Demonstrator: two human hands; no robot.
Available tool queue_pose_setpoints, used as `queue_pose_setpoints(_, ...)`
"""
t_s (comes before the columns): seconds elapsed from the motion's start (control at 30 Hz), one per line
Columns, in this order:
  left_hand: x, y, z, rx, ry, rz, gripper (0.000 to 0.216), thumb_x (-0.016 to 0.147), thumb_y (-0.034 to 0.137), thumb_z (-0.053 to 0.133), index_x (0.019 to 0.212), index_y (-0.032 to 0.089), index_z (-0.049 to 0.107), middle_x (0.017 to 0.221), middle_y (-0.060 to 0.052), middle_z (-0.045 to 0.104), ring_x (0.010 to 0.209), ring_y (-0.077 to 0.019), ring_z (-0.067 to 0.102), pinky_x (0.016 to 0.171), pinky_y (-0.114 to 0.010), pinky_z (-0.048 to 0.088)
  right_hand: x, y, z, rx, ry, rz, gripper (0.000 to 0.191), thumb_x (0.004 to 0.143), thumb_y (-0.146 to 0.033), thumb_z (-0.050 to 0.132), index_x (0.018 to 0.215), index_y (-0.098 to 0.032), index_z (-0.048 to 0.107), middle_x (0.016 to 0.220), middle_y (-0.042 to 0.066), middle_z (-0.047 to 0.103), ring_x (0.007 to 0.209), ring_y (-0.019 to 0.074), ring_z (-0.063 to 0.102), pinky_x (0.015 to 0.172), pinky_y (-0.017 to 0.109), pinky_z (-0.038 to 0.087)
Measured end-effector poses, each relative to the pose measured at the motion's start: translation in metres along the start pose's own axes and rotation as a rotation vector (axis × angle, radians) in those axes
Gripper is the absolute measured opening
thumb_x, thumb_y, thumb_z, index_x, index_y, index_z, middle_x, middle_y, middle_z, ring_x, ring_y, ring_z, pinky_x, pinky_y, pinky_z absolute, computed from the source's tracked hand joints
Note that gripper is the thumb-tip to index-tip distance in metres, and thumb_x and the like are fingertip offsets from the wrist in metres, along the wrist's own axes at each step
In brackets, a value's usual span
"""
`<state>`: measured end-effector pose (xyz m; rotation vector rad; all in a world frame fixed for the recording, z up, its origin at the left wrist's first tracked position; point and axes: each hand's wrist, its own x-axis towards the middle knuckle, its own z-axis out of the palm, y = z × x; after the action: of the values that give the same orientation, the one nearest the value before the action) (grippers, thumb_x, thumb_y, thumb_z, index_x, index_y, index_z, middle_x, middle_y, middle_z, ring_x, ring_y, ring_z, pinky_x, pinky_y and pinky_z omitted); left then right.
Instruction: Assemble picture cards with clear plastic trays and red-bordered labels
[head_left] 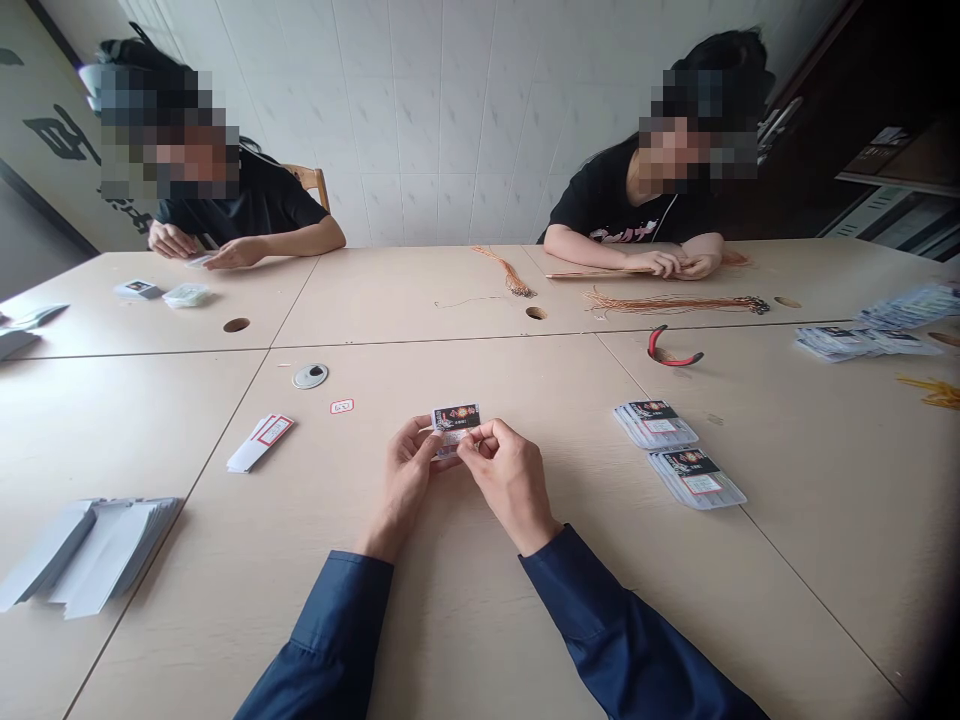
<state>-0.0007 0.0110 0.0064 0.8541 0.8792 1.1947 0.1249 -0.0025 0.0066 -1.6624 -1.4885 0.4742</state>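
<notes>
A small printed card packet (pixel 456 416), dark across the top and pale below, is held up over the table in front of me. My left hand (pixel 407 475) grips it from the left, thumb on the front and fingers behind. The fingers of my right hand (pixel 514 475) are pinched together on its lower right part; whether they also hold a small label there is hidden. To the right lie two stacks of similar card packets, a farther stack (pixel 657 424) and a nearer stack (pixel 697 478), each topped by a white label with a red border.
White label strips (pixel 261 443), a loose red-bordered label (pixel 342 406) and paper strip piles (pixel 124 550) lie left. A round metal disc (pixel 310 376), red-handled pliers (pixel 675 358), orange cord bundles (pixel 675 303) and more packets (pixel 862 342) are farther off. Two co-workers sit opposite.
</notes>
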Motion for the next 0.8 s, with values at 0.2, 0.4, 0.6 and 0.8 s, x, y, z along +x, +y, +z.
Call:
queue_pose_setpoints(0.2,-0.0006,0.0002,-0.0004,-0.006,0.0,-0.002,0.027,0.076,0.034,0.071,0.096,0.017,0.064,0.104,-0.011,0.072,0.097,-0.0261,0.068,0.086,-0.043,0.054,-0.0003,0.0,0.0003,-0.002,0.012,-0.005,0.016,0.079,-0.035,0.06,0.072,-0.021,0.062,0.06,0.0,0.065,0.051,0.0144,0.057,0.049,0.023,0.039)
queue_pose_setpoints(0.4,0.0005,0.0006,0.0004,-0.007,0.006,-0.014,0.024,0.077,0.031,0.07,0.094,0.016,0.063,0.103,-0.011,0.072,0.095,-0.0259,0.069,0.085,-0.042,0.055,0.0001,0.0008,0.0006,0.001,0.014,0.008,0.016,0.078,-0.035,0.06,0.071,-0.021,0.061,0.059,0.0,0.065,0.05,0.0149,0.057,0.048,0.023,0.038)
queue_pose_setpoints(0.6,0.0009,0.0008,0.0003,-0.017,-0.011,-0.02,0.023,0.077,0.028,0.068,0.096,0.016,0.062,0.106,-0.011,0.072,0.095,-0.0257,0.069,0.085,-0.042,0.055,0.0005,0.0015,0.0007,-0.008,0.012,0.013,0.017,0.079,-0.037,0.06,0.072,-0.021,0.061,0.058,0.0,0.065,0.05,0.0154,0.057,0.049,0.024,0.037)
queue_pose_setpoints(0.8,0.0007,0.0009,-0.0002,-0.02,-0.028,-0.014,0.027,0.072,0.023,0.072,0.097,0.016,0.063,0.104,-0.01,0.072,0.099,-0.026,0.067,0.089,-0.042,0.054,0.0005,0.002,-0.0007,-0.03,0.002,0.023,0.018,0.079,-0.038,0.06,0.074,-0.021,0.063,0.06,0.001,0.066,0.052,0.0158,0.058,0.05,0.024,0.038)
